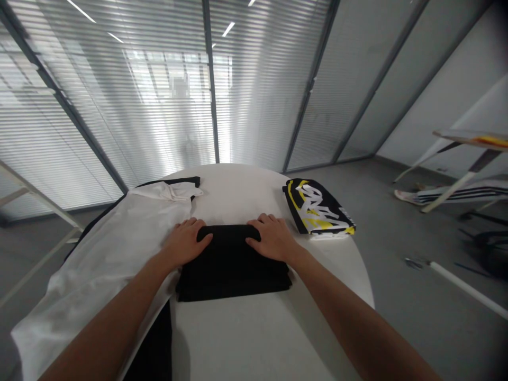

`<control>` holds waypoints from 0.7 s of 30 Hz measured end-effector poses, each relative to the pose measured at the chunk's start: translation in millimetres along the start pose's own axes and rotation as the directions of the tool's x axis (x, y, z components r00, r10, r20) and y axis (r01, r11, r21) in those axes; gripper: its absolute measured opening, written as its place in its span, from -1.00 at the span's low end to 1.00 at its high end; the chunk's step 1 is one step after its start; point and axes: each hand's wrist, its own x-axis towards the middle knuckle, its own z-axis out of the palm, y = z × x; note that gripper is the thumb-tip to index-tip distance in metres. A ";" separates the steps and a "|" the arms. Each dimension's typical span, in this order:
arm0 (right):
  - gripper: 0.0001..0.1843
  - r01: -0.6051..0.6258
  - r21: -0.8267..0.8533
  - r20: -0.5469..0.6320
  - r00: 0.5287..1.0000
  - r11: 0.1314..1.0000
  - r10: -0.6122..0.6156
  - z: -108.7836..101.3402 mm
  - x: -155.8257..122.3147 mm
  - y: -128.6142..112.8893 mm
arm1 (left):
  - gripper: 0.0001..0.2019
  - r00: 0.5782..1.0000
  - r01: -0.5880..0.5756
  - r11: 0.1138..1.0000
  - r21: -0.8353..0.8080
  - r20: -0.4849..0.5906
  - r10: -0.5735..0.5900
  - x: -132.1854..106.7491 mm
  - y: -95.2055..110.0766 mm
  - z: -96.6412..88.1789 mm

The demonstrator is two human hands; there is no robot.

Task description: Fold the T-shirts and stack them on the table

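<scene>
A folded black garment (234, 270) lies on the white round table (230, 333) in front of me. My left hand (188, 243) is closed on its far left corner, thumb on top and fingers over the far edge. At the far right corner, my right hand (272, 238) grips it in the same way. Beside my left forearm, a white shirt (119, 233) is spread out and hangs over the table's left side, with black fabric (153, 344) showing beneath it.
A folded black garment with white and yellow print (319, 209) sits near the table's right edge. Past the table stand glass partitions with blinds (257, 95). To the right are another table (472, 138), a person's striped leg (464, 193) and a white pole (468, 288).
</scene>
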 end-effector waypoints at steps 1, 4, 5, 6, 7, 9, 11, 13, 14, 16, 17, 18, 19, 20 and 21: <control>-0.48 0.003 -0.002 -0.004 1.000 1.000 -0.003 0.0 0.2 -0.1 | -0.66 1.000 -0.012 0.999 -0.033 0.004 0.013 0.0 -0.7 -0.5; -0.56 -0.005 0.011 -0.015 1.000 1.000 0.006 -0.1 0.6 0.3 | -0.69 0.999 -0.015 0.988 -0.156 0.028 0.020 -0.8 -3.8 -2.2; -0.58 -0.005 0.023 -0.017 1.000 1.000 0.005 -0.3 0.8 0.9 | -0.70 0.999 -0.001 0.980 -0.200 0.033 0.008 -1.3 -5.0 -2.6; -0.60 0.000 0.038 -0.017 1.000 0.999 0.001 -0.5 0.9 1.8 | -0.71 0.999 0.013 0.969 -0.248 0.035 -0.004 -1.7 -6.0 -2.9; -0.62 0.008 0.056 -0.017 1.000 0.998 -0.007 -0.9 1.0 2.9 | -0.72 0.999 0.025 0.954 -0.300 0.034 -0.015 -2.0 -6.7 -3.3; -0.65 0.037 0.090 -0.020 0.999 0.995 -0.036 -2.0 1.1 6.0 | -0.72 0.999 0.038 0.911 -0.410 0.024 -0.031 -2.2 -6.8 -4.2; -0.69 0.060 0.118 -0.014 0.998 0.991 -0.059 -4.4 1.1 9.7 | -0.72 0.999 0.041 0.854 -0.518 0.007 -0.044 -1.6 -5.3 -5.6; -0.72 0.071 0.141 0.018 0.997 0.987 -0.074 -8.4 0.7 13.2 | -0.71 0.997 0.059 0.786 -0.615 0.000 -0.075 -0.4 -3.1 -7.2; -0.74 0.074 0.158 0.041 0.996 0.985 -0.082 -10.9 0.2 14.8 | -0.71 0.996 0.070 0.751 -0.656 -0.002 -0.094 0.3 -2.2 -7.9; -0.77 0.081 0.215 0.084 0.991 0.973 -0.101 -16.4 -1.3 16.9 | -0.69 0.990 0.091 0.689 -0.719 -0.006 -0.137 1.5 -1.1 -8.4; -0.79 0.084 0.256 0.100 0.988 0.963 -0.113 -18.9 -2.3 17.5 | -0.67 0.988 0.097 0.668 -0.738 -0.011 -0.155 2.0 -1.0 -8.2; -0.80 0.086 0.303 0.113 0.986 0.949 -0.125 -21.1 -3.3 17.8 | -0.66 0.986 0.100 0.653 -0.751 -0.015 -0.167 2.3 -1.0 -7.8; -0.81 0.084 0.353 0.124 0.983 0.932 -0.135 -22.9 -4.2 17.8 | -0.66 0.984 0.103 0.639 -0.763 -0.016 -0.177 2.4 -0.9 -7.3; -0.81 0.079 0.407 0.135 0.980 0.910 -0.145 -24.2 -4.8 17.8 | -0.65 0.982 0.111 0.618 -0.779 -0.008 -0.188 2.3 -0.8 -6.9; -0.79 0.070 0.466 0.149 0.976 0.882 -0.157 -25.2 -5.1 17.7 | -0.65 0.980 0.126 0.583 -0.803 0.011 -0.198 1.9 -0.4 -6.8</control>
